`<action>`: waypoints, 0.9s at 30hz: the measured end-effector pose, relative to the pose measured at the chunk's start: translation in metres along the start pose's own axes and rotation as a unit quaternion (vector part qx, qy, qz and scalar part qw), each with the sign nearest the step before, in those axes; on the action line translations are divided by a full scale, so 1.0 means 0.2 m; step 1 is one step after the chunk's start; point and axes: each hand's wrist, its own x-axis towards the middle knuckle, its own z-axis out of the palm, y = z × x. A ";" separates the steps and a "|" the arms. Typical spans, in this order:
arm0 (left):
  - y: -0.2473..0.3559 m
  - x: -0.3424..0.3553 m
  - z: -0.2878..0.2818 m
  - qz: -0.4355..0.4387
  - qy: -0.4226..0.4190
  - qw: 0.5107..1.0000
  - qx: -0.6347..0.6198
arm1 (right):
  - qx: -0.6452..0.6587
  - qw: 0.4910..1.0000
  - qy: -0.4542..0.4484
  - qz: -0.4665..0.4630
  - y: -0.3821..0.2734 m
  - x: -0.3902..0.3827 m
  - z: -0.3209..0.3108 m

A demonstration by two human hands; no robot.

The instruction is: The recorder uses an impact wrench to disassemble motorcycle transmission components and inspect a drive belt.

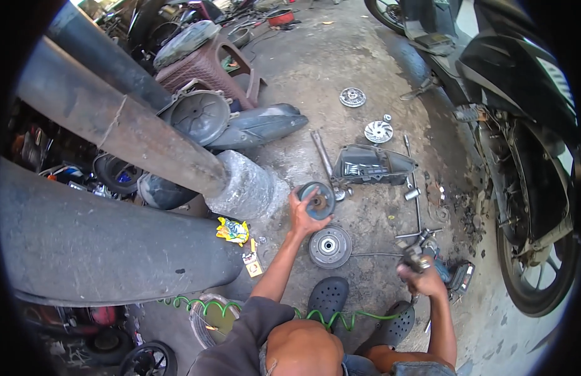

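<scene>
My left hand (306, 216) grips a dark round metal drum (316, 195) with a rusty centre. Just below it a round clutch part (328, 246) lies on the concrete. My right hand (423, 280) is closed on a metal air tool (417, 263), near a cordless power tool (459, 279). A green coiled hose (340, 318) runs toward that hand across my dark clogs (328, 301). A black casing (372, 164) with metal tools in it lies ahead, beside a metal bar (323, 150). Two silver discs (378, 131) are farther off.
A motorbike (509, 81) stands at the right. At the left are large pipes (115, 119), a concrete base (240, 182), a big dark cylinder (115, 244), a stool (196, 72) and scattered parts. A bucket (212, 319) of murky liquid sits by my left side.
</scene>
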 end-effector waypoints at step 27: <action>0.37 0.03 0.06 0.103 -0.079 0.985 -0.117 | -0.023 0.999 -0.027 -0.004 -0.11 0.25 0.19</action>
